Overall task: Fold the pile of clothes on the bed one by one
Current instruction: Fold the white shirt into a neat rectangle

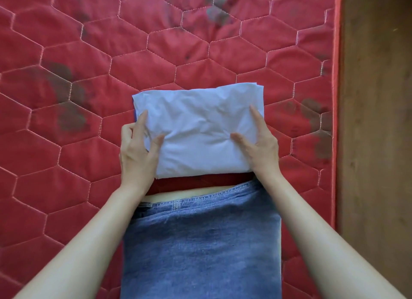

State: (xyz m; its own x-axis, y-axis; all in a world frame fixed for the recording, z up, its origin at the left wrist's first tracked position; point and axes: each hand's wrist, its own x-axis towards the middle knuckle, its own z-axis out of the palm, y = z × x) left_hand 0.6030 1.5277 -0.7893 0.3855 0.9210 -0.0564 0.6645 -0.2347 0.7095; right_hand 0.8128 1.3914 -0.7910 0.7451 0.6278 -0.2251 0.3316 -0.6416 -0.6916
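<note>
A pale blue garment lies folded into a thick, wrinkled rectangle on the red quilted mattress, just ahead of my waist. My left hand grips its left edge, thumb on top and fingers along the side. My right hand holds the right side the same way, thumb pressing into the cloth and fingers wrapped over the edge. The near edge of the garment sits just above my denim skirt. No pile of other clothes is in view.
The mattress has dark stains at the left, top middle and right. Its right edge runs down beside a brown wooden floor. Bare mattress stretches to the left and beyond the garment.
</note>
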